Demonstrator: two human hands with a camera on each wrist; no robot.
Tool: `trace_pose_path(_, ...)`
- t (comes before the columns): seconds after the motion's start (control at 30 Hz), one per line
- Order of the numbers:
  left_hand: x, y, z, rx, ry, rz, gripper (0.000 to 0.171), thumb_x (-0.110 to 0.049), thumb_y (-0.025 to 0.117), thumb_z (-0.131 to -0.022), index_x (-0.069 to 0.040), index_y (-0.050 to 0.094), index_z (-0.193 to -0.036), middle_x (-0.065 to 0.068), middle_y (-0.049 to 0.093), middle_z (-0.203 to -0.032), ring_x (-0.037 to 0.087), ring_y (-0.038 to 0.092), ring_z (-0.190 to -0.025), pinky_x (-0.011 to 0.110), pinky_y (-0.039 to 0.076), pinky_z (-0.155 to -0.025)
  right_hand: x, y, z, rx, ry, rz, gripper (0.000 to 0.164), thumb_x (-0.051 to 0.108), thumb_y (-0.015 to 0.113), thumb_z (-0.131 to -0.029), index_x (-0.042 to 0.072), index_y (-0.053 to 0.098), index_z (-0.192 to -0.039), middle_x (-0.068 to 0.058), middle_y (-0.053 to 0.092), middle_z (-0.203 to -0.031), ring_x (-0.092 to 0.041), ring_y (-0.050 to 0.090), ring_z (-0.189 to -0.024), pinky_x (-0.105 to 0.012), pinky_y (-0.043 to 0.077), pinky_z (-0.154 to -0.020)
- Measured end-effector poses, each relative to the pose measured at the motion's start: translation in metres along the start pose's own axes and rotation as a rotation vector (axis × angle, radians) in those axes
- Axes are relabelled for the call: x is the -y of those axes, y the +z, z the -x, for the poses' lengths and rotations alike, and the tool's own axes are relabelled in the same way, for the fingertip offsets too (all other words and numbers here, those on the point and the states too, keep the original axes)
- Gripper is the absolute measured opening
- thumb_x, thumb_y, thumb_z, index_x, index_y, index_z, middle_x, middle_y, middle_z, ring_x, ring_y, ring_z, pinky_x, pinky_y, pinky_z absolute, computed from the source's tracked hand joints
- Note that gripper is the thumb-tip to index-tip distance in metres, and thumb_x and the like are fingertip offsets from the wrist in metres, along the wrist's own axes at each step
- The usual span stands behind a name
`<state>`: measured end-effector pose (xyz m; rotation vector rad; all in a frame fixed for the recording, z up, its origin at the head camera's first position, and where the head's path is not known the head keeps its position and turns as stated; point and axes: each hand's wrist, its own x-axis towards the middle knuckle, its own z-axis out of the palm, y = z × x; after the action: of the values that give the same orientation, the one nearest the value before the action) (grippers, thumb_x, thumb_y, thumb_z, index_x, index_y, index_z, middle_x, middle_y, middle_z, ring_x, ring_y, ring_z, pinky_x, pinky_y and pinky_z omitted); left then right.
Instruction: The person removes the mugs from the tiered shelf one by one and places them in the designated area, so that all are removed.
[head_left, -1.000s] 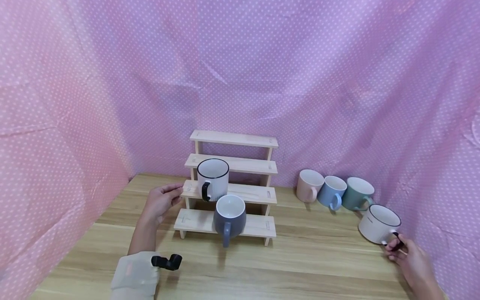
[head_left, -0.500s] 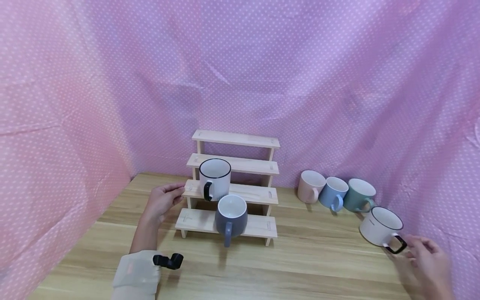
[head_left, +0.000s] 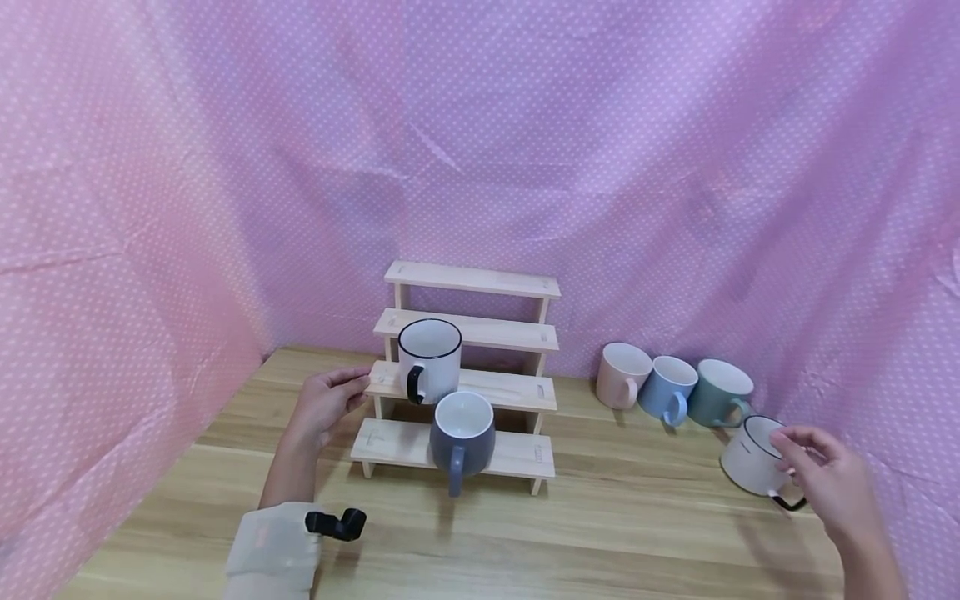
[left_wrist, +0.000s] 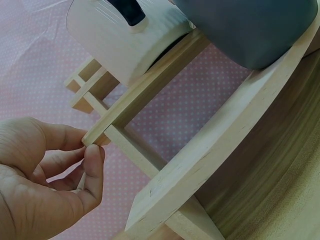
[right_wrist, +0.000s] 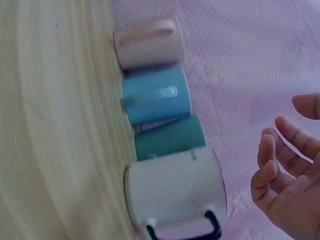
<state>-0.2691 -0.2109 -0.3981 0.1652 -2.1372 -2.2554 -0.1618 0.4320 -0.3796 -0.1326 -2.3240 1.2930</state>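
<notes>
My left hand [head_left: 327, 406] pinches the left end of the second-lowest board of a pale wooden stepped rack [head_left: 517, 389]; thumb and fingertips show at the board's end [left_wrist: 100, 131] in the left wrist view. On that board stands a white mug [head_left: 442, 371] with black rim and black handle. A dark grey mug [head_left: 477, 446] sits on the lowest step, handle forward. At far right, my right hand [head_left: 832, 483] overlaps another black-rimmed white mug [head_left: 742, 460] on the table. The right wrist view shows its loosely bent fingers [right_wrist: 295, 137] apart from that mug, holding nothing.
Behind the right-hand white mug stand a pink mug [head_left: 618, 383], a blue mug [head_left: 660, 392] and a green mug [head_left: 708, 400] in a row. Pink dotted cloth [head_left: 480, 125] hangs behind and at both sides of the wooden table [head_left: 600, 533].
My right hand has let go of the white mug's black handle, drawn back to the right, then risen and moved left over that mug. The left hand keeps its pinch on the board.
</notes>
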Motion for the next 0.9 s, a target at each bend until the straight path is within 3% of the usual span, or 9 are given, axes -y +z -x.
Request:
trace_pose_path(0.17,0.000,0.000,0.001,0.005,0.002,-0.004,0.040,-0.006,0.063,-0.102,0.012,0.056,-0.137,-0.001,0.065,-0.106,0.004,0.062,-0.086,0.017,0.058,-0.081,0.020,0.020,-0.008,0.051,-0.117,0.017,0.004,0.011,0.068,-0.100,0.010,0.071,-0.099,0.014,0.071,-0.087,-0.003,0.065,-0.068,-0.017,0.052,-0.056)
trace_pose_path(0.43,0.001,0.001,0.001,-0.002,-0.008,-0.005,0.040,-0.007,0.064,-0.102,0.011,0.056,-0.137,-0.002,0.065,-0.106,0.004,0.061,-0.088,0.017,0.057,-0.082,0.044,0.061,-0.015,0.121,-0.294,0.055,0.015,0.006,0.069,-0.098,-0.006,0.066,-0.108,0.012,0.067,-0.084,-0.002,0.063,-0.073,-0.014,0.052,-0.062)
trace_pose_path(0.9,-0.001,0.000,0.002,-0.001,-0.006,-0.013,0.041,-0.008,0.064,-0.102,0.010,0.055,-0.138,-0.003,0.066,-0.106,0.003,0.061,-0.088,0.017,0.058,-0.082,0.077,0.122,-0.020,0.218,-0.427,0.077,0.011,0.009,0.072,-0.097,0.007,0.071,-0.108,-0.004,0.068,-0.090,-0.009,0.059,-0.072,-0.022,0.051,-0.059)
